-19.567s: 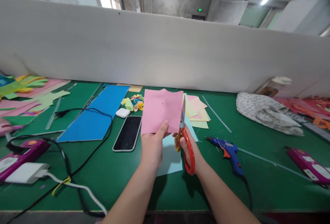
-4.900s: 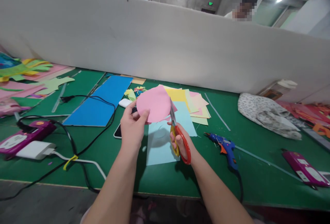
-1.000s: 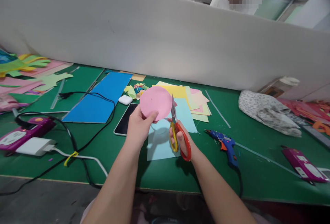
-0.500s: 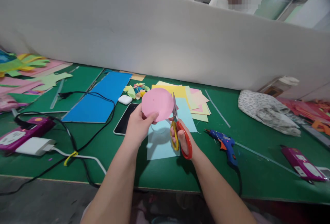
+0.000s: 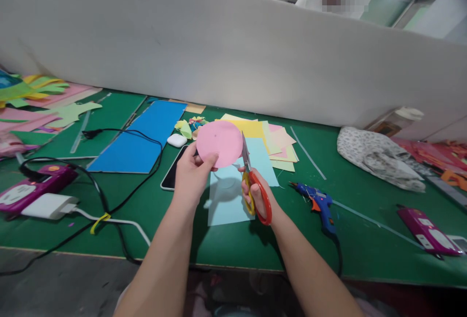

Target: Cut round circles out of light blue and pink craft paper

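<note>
A round piece of pink paper (image 5: 221,141) is pinched at its lower left edge by my left hand (image 5: 193,166), thumb on top. My right hand (image 5: 260,193) has its fingers through the handles of a pair of scissors (image 5: 265,200), one loop red and the other yellow. The blades point up and lie at the right edge of the pink circle. Below both hands, a light blue sheet of paper (image 5: 228,207) rests on the green table (image 5: 233,251). A phone (image 5: 171,173) lies partly behind my left hand.
Coloured paper sheets (image 5: 288,144) are stacked behind the light blue sheet. To the right lies a blue glue gun (image 5: 315,200). A blue board (image 5: 140,137), black cable (image 5: 120,205) and purple power strip (image 5: 40,185) are on the left. A white partition (image 5: 233,59) bounds the back.
My left hand and the pink circle have shifted slightly left and up, away from the scissors' pivot. The scissors have barely moved; their blades lean a little more to the left.
</note>
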